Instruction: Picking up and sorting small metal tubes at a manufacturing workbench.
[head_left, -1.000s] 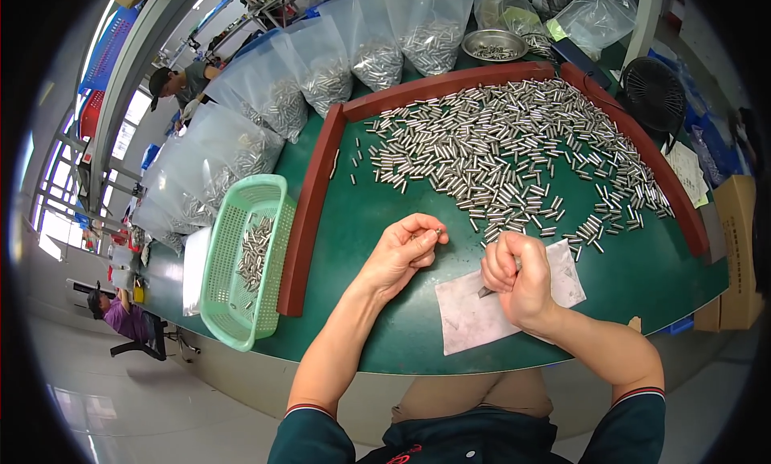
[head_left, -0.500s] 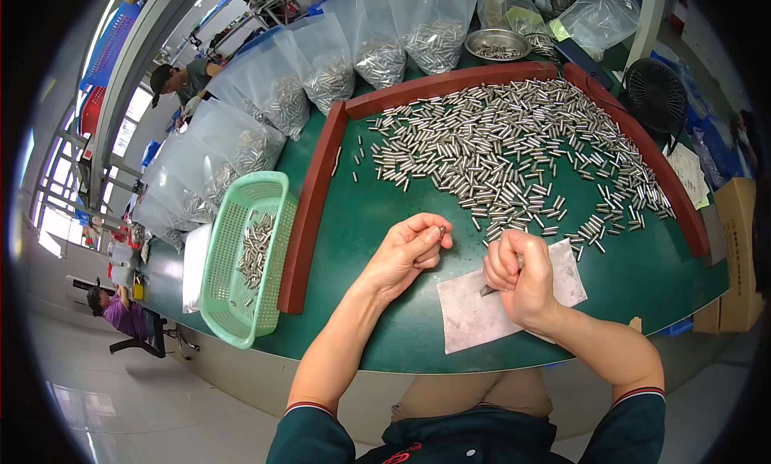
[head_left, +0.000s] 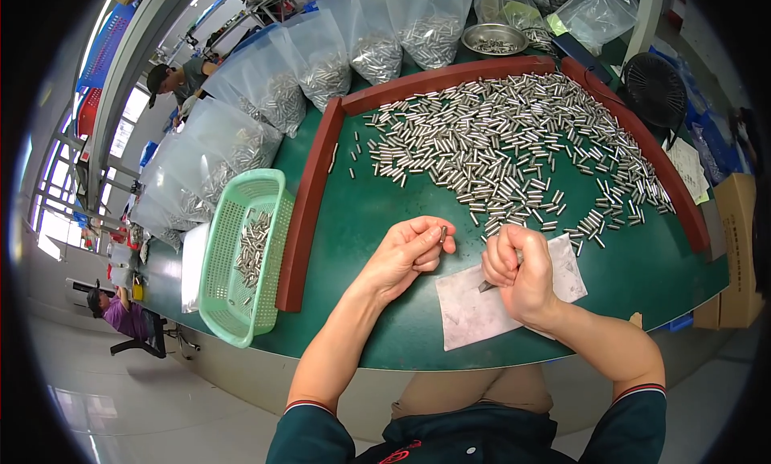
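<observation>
Green-topped worktable (head_left: 401, 339) spans most of the view, with its near edge curving in front of the person's lap. Along its far left side stands a row of clear plastic bags (head_left: 438, 30), upright and part-filled with short metal pieces. Inside them, a red-brown rail frame (head_left: 309, 211) encloses the work area on the left, far and right sides; the side toward the person is open.

Within the frame lies a broad pile of metal pins (head_left: 514, 139), silver and cylindrical, spread toward the far and right rails. A few loose pins (head_left: 352, 173) lie apart near the left rail. Just beside that rail, outside the frame, sits a pale green perforated basket (head_left: 229, 323) holding a smaller heap of similar pins. A black fan (head_left: 654, 91) stands beyond the right rail.

A whitish, smudged cloth (head_left: 470, 323) lies flat between the pile and the table's near edge. Above it in the view is the right hand (head_left: 522, 271), closed in a fist around a grey object (head_left: 486, 286); only small parts show, so its kind cannot be told. Contact between fist and cloth cannot be confirmed.

The left hand (head_left: 409, 251) is near the right hand, apart from it, fingers curled. Its thumb and forefinger pinch a single pin (head_left: 443, 234), roughly upright, between the two hands and short of the pile.
</observation>
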`<act>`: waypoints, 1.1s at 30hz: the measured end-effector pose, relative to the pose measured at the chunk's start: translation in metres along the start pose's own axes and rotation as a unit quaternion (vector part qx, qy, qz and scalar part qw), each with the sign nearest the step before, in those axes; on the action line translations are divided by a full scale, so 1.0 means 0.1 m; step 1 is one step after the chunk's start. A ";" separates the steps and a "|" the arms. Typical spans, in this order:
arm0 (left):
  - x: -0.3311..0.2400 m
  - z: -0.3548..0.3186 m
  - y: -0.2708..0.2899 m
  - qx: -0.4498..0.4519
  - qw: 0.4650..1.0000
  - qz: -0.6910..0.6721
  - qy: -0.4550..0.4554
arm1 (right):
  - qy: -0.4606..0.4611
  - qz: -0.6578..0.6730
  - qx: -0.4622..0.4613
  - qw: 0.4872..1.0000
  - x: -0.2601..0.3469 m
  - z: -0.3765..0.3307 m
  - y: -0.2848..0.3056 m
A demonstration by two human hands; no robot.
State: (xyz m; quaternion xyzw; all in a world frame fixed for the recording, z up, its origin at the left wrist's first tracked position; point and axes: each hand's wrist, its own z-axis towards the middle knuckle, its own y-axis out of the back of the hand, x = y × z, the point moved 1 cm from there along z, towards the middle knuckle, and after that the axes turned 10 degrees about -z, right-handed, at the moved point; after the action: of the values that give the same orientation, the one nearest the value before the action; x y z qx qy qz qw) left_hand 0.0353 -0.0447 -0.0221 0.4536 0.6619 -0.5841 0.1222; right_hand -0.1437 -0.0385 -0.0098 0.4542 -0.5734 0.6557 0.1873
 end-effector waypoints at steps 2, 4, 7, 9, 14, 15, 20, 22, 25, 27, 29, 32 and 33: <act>-0.02 -0.06 -0.09 0.008 0.997 0.076 0.022 | 0.006 0.000 0.004 1.000 0.01 0.01 0.01; 0.02 -0.12 -0.23 -0.008 0.972 0.233 -0.005 | 0.017 -0.004 0.006 1.000 0.00 0.03 0.03; 0.15 -0.21 -0.33 0.004 0.880 0.474 -0.034 | 0.036 0.010 0.008 0.999 0.01 0.05 0.05; 0.23 -0.23 -0.41 0.012 0.826 0.559 -0.079 | 0.045 0.016 0.001 0.999 0.05 0.07 0.07; 0.25 -0.25 -0.44 0.014 0.732 0.667 -0.138 | 0.035 -0.008 -0.005 0.999 0.02 0.04 0.06; 0.25 -0.26 -0.45 0.009 0.738 0.666 -0.110 | 0.043 -0.013 -0.011 0.999 0.03 0.03 0.05; 0.28 -0.26 -0.44 0.003 0.752 0.646 -0.129 | 0.040 0.006 -0.016 0.999 0.00 -0.02 0.04; 0.29 -0.26 -0.43 0.001 0.755 0.643 -0.128 | 0.036 0.000 -0.016 0.999 -0.01 -0.01 0.05; 0.29 -0.26 -0.41 -0.002 0.752 0.644 -0.138 | 0.036 -0.001 -0.011 0.999 -0.04 0.00 0.05; 0.29 -0.26 -0.42 -0.005 0.755 0.642 -0.136 | 0.030 -0.020 -0.011 0.999 -0.04 0.00 0.03; 0.28 -0.26 -0.45 -0.003 0.755 0.640 -0.139 | 0.033 -0.020 -0.009 0.999 -0.01 -0.02 0.02; 0.28 -0.24 -0.44 -0.004 0.756 0.640 -0.137 | 0.033 -0.020 -0.010 0.999 -0.01 0.00 0.03; 0.28 -0.24 -0.43 -0.006 0.755 0.642 -0.135 | 0.032 -0.020 -0.013 0.999 -0.02 0.00 0.03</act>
State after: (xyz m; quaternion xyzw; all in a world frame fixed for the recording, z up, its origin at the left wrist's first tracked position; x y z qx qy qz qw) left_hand -0.0036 -0.0064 -0.0056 0.6875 0.1949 -0.4201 0.5594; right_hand -0.1449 -0.0386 -0.0126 0.4417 -0.5663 0.6586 0.2245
